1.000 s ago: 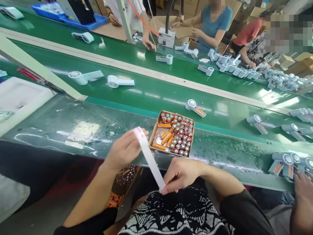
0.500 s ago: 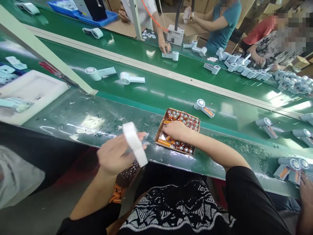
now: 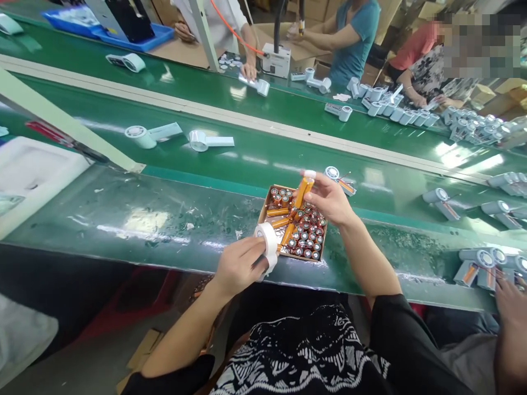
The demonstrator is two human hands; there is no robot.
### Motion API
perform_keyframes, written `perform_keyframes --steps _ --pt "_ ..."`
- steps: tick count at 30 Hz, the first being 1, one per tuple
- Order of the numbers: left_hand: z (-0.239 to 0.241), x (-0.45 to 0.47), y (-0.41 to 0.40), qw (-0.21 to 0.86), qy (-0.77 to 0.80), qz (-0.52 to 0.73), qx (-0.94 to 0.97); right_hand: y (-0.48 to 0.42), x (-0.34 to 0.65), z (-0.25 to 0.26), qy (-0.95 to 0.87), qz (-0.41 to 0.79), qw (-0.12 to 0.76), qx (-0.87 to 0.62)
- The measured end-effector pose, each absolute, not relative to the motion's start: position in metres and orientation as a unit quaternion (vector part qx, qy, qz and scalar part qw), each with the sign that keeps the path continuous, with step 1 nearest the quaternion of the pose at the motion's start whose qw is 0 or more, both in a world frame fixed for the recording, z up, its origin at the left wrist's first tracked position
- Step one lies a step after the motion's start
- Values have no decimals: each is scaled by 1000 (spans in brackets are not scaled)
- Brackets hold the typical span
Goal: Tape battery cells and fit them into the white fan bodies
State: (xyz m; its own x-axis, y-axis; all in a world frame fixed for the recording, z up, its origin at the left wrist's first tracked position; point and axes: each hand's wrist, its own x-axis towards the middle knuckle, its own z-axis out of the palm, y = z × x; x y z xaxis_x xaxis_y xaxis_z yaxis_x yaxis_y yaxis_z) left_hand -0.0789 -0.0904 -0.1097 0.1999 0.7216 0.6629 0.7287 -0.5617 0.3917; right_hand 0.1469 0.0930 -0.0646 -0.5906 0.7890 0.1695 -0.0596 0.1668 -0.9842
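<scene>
My left hand (image 3: 242, 264) grips a roll of white double ring-like tape (image 3: 269, 241) at the box's near left corner. My right hand (image 3: 331, 200) is raised over the box, its thumb and fingers closed on an orange battery (image 3: 302, 192) held at a slant. Something white covers a fingertip at the battery's upper end; I cannot tell whether it is tape. Below both hands lies a shallow cardboard box (image 3: 323, 241) of orange-wrapped batteries (image 3: 304, 241). Many stand upright with their ends showing, and several lie flat at the left with thin wires among them.
Behind the box a green conveyor (image 3: 263, 151) carries pale blue handheld fan bodies (image 3: 200, 141). A slanted post (image 3: 102, 145) and a white tray (image 3: 37, 170) stand left. More fan bodies (image 3: 480, 266) and another person's hand (image 3: 510, 299) are at right. Co-workers sit across.
My right hand has risen out of the box with an orange battery. My left hand has brought the tape roll rightward to the box. The view has shifted slightly.
</scene>
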Motion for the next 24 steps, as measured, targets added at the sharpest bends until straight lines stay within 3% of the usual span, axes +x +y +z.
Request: perform_keyframes --steps 5,13,19,24 --pt "-112 -69 -79 17 -433 -393 -811 69 171 -73 -526 599 505 -331" --pt "-110 -47 -68 20 -377 -377 -846 32 188 -61 -361 668 574 -307" --pt "-105 -38 -63 37 -343 -337 -876 7 190 -77 -354 685 536 -344" --pt "-93 -32 -62 84 -352 -278 -890 -8 201 -102 -505 560 520 -401"
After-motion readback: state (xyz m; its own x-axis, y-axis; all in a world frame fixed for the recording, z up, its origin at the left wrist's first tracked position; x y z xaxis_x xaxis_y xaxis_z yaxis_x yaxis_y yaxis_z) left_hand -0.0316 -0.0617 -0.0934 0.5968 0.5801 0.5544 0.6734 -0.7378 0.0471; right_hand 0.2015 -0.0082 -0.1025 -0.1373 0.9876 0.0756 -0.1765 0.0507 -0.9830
